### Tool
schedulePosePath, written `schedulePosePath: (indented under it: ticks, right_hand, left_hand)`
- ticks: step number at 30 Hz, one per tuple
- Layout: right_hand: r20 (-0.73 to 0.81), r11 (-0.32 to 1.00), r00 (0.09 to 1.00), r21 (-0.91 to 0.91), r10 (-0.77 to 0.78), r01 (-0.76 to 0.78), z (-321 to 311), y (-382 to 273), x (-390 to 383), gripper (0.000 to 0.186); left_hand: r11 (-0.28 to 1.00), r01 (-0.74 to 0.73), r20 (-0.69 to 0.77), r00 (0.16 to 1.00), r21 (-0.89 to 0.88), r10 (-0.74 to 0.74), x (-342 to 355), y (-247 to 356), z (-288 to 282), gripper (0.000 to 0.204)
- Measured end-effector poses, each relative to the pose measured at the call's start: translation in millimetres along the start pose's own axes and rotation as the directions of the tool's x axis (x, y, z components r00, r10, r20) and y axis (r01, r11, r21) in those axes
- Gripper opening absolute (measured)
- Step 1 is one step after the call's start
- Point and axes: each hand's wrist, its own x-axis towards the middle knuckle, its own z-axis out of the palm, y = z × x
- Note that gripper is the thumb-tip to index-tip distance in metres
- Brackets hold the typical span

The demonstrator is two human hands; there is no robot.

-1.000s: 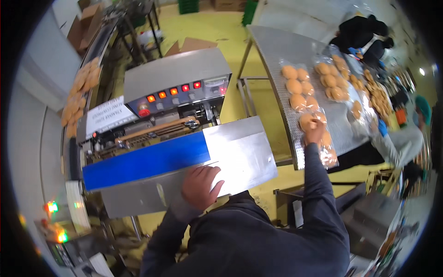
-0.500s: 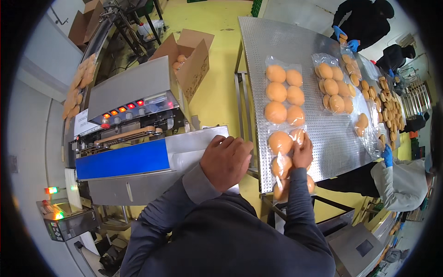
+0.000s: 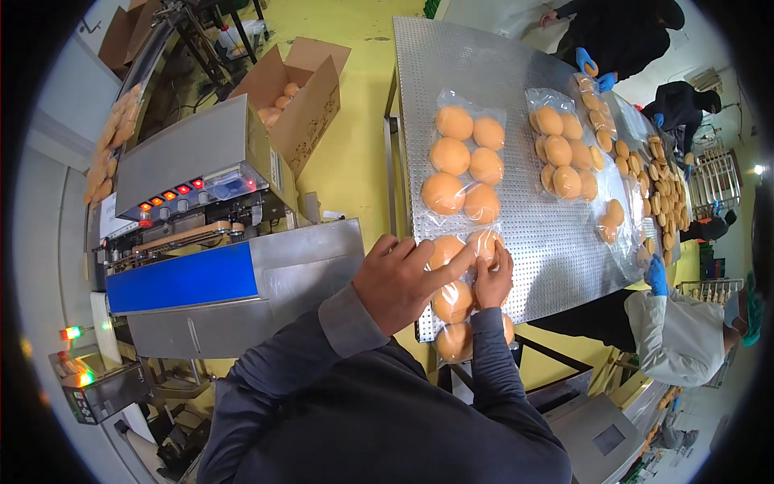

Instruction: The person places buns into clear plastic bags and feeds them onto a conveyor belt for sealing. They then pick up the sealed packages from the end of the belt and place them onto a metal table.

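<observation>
Left hand [image 3: 403, 282]: shifted from metal plate [image 3: 310, 262] to over near bag of buns [image 3: 453, 301], fingers apart | Right hand [image 3: 493, 278]: still at bag, finger closure cannot be told

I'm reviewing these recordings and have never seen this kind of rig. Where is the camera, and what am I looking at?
There is no robot here: a person works bare-handed. The camera sits on that person's head and looks down, so the dark sleeves are their own arms; its wide lens bends straight edges.

The left hand reaches across with its index finger extended, and the right hand is at the upper end of the nearest clear bag of buns. Whether either one grips the film is hard to tell.

The metal table carries more bagged buns. To the left stands a metal machine with lit buttons and a blue strip. A co-worker's blue-gloved hand shows on the right.
</observation>
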Motion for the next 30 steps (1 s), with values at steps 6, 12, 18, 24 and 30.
schedulePosePath:
  ticks: [6,12,18,24,30]
  right_hand:
    - [-0.015,0.996,1.0,0.084,-0.023,0.024,1.7,3.2,0.1,0.049]
    - [-0.005,0.994,1.0,0.107,-0.026,0.027,1.1,6.1,-4.2,0.049]
    - [0.006,0.993,0.996,0.073,-0.09,0.09,4.0,-17.1,-23.5,0.048]
    - [0.102,0.854,0.965,0.452,0.24,-0.26,31.6,-7.3,-0.1,0.049]
    - [0.283,0.901,0.888,0.139,0.362,-0.411,51.3,35.9,69.0,0.031]
  left_hand:
    - [0.999,0.052,0.061,0.997,0.015,-0.053,1.6,-1.5,4.3,0.061]
    - [0.945,0.279,0.109,0.959,-0.169,-0.263,-12.3,-18.4,32.0,0.069]
    - [-0.415,0.84,0.859,0.112,-0.35,-0.499,-95.5,-88.6,170.6,0.062]
    - [-0.402,0.713,0.763,0.288,-0.574,-0.578,-110.0,-90.8,221.7,0.035]
    - [-0.048,0.661,0.538,0.564,-0.749,-0.627,-114.1,-80.4,234.2,0.012]
